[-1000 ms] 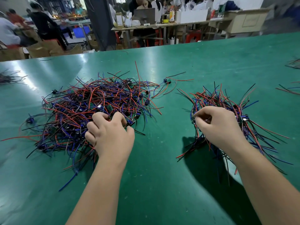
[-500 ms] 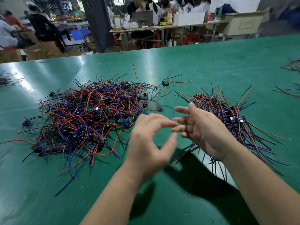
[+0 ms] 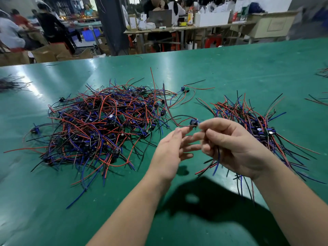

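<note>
- A module (image 3: 193, 122), small and blue, is held up above the table (image 3: 230, 64), in the gap between the two piles.
- It is pinched by the right hand (image 3: 230, 146): thumb and forefinger are closed just beside it, and the other fingers are curled round its leads.
- A blue lead (image 3: 216, 162) and a black one are seen hanging below that fist, clear of the table.
- More leads, red and dark, are arched up and away from the module towards the left.
- The left hand (image 3: 168, 151) is held open and nothing is grasped; its fingers are stretched out and loosely spread.
- Its fingertips (image 3: 179, 130) are brought just beside the module; whether it is touched cannot be told.
- The big pile (image 3: 99, 125) of red, blue and black wires is spread on the left, with small boards tangled in it.
- The small pile (image 3: 248, 118) is laid on the right, behind the right hand and partly covered by it.
- A stray module (image 3: 184, 89) is left alone on the table beyond both piles, with its leads splayed out.
</note>
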{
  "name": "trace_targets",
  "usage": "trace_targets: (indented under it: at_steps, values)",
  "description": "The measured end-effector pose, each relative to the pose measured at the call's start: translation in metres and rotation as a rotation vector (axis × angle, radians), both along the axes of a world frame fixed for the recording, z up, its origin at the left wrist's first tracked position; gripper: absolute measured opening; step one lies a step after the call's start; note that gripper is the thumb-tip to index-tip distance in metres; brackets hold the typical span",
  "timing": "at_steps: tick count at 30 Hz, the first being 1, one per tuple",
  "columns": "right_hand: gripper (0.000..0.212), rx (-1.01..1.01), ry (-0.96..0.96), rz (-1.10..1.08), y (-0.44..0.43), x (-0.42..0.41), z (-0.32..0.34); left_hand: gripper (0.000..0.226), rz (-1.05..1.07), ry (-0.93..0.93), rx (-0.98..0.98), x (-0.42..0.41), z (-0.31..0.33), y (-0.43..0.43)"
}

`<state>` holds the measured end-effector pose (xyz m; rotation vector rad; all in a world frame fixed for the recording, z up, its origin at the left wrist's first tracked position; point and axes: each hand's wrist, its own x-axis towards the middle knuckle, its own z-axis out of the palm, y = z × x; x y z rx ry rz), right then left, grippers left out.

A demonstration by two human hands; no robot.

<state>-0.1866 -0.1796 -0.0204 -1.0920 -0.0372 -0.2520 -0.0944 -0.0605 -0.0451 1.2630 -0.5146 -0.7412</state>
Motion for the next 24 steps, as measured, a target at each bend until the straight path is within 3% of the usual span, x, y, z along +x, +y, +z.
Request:
trace_targets:
  at_steps: [3,9,14,18,21,24]
  values:
    - [0.020,-0.083,0.020,0.131,0.005,0.000,-0.004,0.045,-0.039,0.283,-0.179,0.001,0.008,0.004]
    - [0.021,-0.268,0.158,0.212,0.010,0.002,-0.007,0.024,0.057,0.393,-0.275,0.004,0.013,0.006]
    - [0.031,-0.272,0.308,-0.076,0.008,0.006,-0.003,0.023,0.181,0.233,-0.202,0.008,0.010,0.007]
    - [0.043,-0.292,0.253,-0.298,0.002,0.010,-0.004,0.020,0.056,0.017,0.021,0.004,0.005,0.009]
    - [0.030,-0.313,0.278,-0.331,0.001,0.011,-0.006,0.024,-0.033,-0.066,0.094,-0.003,0.001,0.009]
    - [0.024,-0.273,0.306,-0.331,-0.001,0.011,-0.009,0.026,0.034,-0.107,0.124,-0.003,-0.001,0.008]
